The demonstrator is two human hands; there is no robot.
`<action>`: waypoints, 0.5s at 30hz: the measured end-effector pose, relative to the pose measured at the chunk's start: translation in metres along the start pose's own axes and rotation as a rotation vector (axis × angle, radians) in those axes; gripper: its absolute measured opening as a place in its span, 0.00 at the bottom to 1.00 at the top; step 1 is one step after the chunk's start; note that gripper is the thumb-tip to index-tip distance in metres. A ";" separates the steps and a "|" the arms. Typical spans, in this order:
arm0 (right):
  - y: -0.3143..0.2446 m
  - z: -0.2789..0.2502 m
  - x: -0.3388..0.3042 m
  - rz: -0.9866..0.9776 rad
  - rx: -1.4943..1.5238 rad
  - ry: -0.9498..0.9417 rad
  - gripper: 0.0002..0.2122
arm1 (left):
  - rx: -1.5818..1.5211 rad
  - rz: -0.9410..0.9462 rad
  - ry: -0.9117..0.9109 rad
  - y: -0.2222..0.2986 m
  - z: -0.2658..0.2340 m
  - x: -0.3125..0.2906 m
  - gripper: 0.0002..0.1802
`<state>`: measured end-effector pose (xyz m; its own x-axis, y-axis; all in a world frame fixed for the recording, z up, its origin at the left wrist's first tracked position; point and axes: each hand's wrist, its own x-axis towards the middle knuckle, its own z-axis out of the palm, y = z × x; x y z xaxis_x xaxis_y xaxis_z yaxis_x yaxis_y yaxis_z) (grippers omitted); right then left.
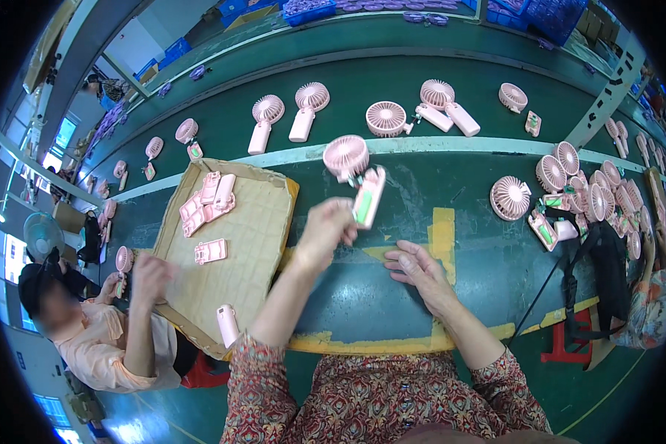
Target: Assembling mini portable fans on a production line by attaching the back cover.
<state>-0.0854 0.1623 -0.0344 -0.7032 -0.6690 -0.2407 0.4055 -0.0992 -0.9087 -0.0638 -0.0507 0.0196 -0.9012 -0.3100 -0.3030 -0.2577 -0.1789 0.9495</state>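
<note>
My left hand pinches the lower end of a pink handheld fan over the green bench. Its handle is uncovered on one side, and a green part shows inside. The round fan head points away from me. To the right, my right hand hovers low over the bench, holding nothing, with its fingers apart. Left of my left forearm sits a shallow cardboard tray with several loose pink handle shells in it. One closed-looking pink shell lies near its front edge.
Beyond a pale rail, a belt carries several pink fans. More fans are heaped at the right, beside a black bag and a person's arm. At the left sits a co-worker, one hand by the tray. Yellow tape marks the bench.
</note>
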 end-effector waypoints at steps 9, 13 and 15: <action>0.005 0.016 -0.041 0.301 0.277 0.058 0.18 | 0.492 -0.032 -0.248 -0.036 0.024 -0.118 0.13; 0.010 0.015 -0.052 0.368 0.277 0.086 0.17 | 0.967 0.467 0.194 -0.018 0.012 -0.071 0.24; 0.003 0.016 -0.058 0.391 0.290 0.053 0.16 | 1.057 0.434 0.195 -0.019 0.013 -0.050 0.33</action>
<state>-0.0333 0.1889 -0.0178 -0.4914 -0.6592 -0.5691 0.7859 -0.0541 -0.6160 -0.0181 -0.0199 0.0178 -0.9399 -0.3093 0.1446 -0.1858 0.8187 0.5433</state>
